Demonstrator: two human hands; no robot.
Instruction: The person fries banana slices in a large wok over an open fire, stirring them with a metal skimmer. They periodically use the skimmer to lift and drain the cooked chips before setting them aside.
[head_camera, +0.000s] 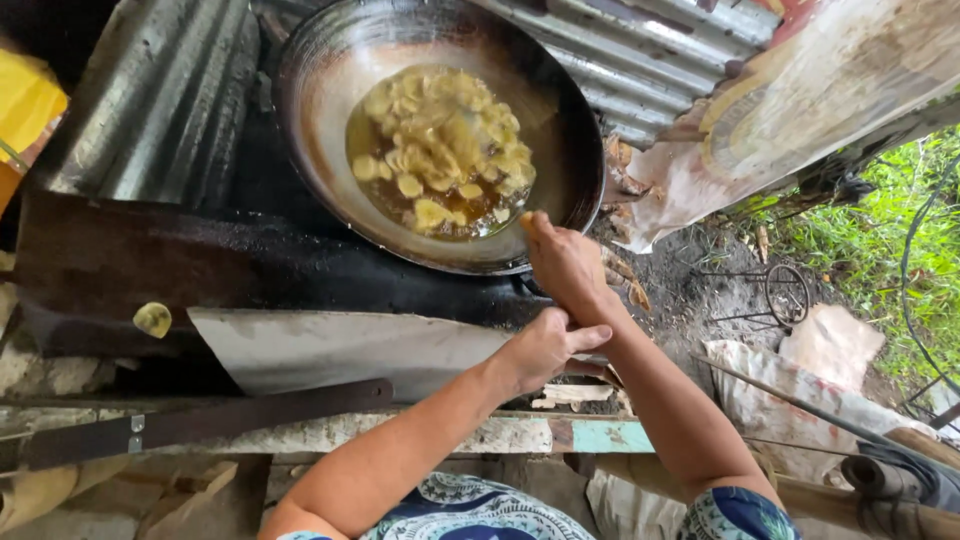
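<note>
Two hands at a frying wok
Right hand (562, 262) grips a utensil handle over the wok (330, 90) of slices (440, 150); left hand (545, 345) clasps the right wrist.

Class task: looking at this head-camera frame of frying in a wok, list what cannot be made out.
- Head view: the utensil in the right hand; the fist covers its handle, the oil its end.
- The left hand grip; fingers curl out of sight.
- The fire below the wok, hidden by the metal sheet.
</note>
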